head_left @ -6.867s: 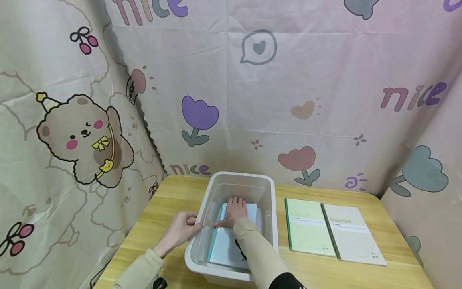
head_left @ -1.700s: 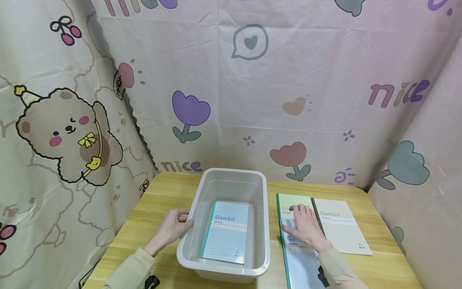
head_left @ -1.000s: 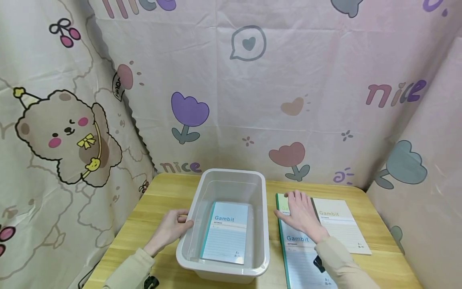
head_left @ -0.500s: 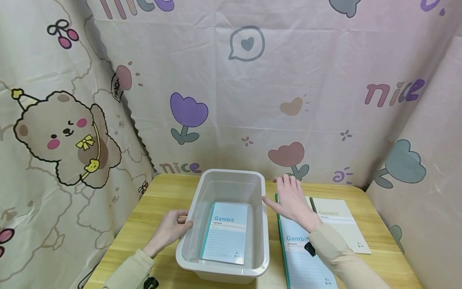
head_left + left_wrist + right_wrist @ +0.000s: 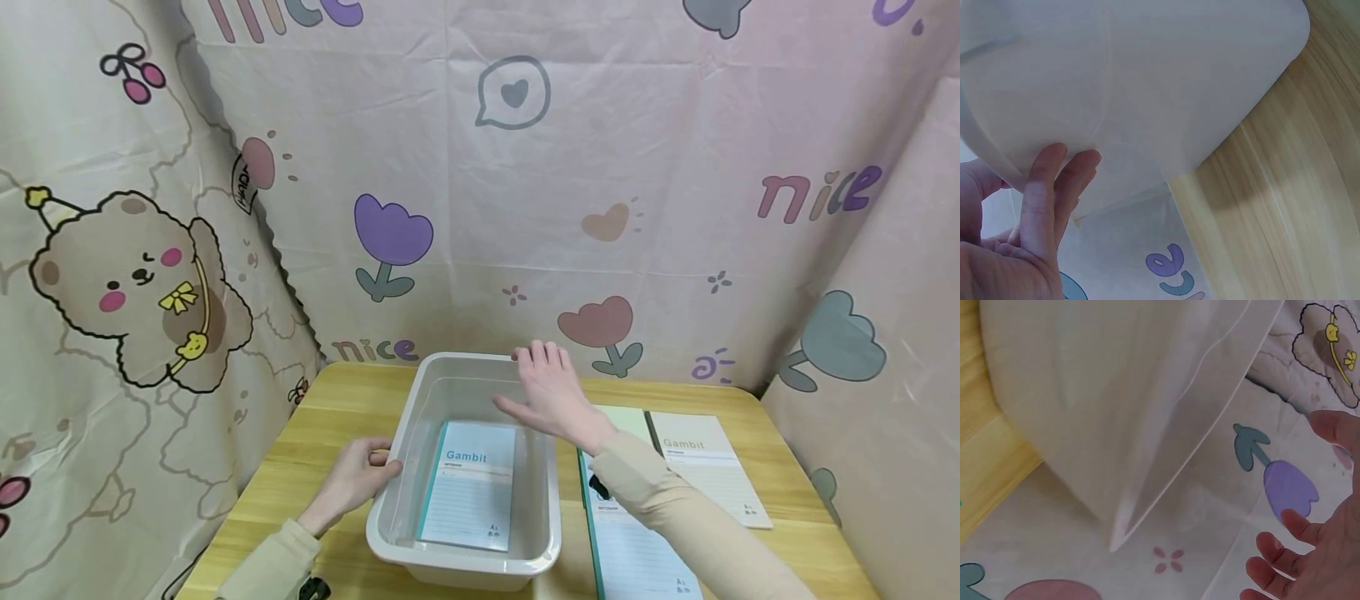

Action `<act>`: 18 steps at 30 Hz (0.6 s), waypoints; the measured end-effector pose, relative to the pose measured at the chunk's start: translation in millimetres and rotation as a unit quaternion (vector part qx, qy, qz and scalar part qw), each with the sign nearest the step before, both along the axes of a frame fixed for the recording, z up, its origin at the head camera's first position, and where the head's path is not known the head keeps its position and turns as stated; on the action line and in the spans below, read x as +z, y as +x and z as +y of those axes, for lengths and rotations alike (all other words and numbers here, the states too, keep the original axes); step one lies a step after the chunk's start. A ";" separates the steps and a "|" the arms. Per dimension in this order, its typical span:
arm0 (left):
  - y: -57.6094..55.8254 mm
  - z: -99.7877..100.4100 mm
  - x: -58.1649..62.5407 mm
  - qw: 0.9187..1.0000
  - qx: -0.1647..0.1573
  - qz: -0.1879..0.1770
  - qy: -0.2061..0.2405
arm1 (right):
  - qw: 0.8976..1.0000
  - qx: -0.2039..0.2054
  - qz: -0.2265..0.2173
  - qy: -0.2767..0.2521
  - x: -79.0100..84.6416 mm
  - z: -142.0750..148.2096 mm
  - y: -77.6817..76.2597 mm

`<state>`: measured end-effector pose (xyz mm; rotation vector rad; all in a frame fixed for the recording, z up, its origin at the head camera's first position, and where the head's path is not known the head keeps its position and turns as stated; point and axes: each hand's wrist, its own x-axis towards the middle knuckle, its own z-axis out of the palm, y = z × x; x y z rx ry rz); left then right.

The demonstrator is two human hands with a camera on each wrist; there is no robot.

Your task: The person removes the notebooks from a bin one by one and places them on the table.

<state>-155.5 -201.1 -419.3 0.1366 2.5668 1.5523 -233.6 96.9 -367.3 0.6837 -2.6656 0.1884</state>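
My left hand grips the left rim of a whitish plastic bin, thumb over the rim and fingers against the outer wall. The left wrist view shows these fingers on the bin's wall. A light-blue "Gambit" notebook lies flat on the bin's floor. Over the bin's far right rim hovers my right hand, fingers spread and nothing held. The right wrist view shows its loosely bent fingers apart from the bin. Right of the bin, another blue notebook partly overlaps a green notebook; my right sleeve hides part of both.
A pale notebook with a dark spine lies beside the green one on the wooden table. A patterned cloth hangs behind the table and along both sides.
A blue notebook, absent from the right side at first, came to lie over the green one. My right hand has since left it and moved left over the bin. The left hand keeps its grip.
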 end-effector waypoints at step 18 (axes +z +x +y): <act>0.3 0.2 -2.3 1.000 0.005 0.007 0.000 | 0.997 -0.006 -0.062 0.040 -3.0 -71.1 -23.5</act>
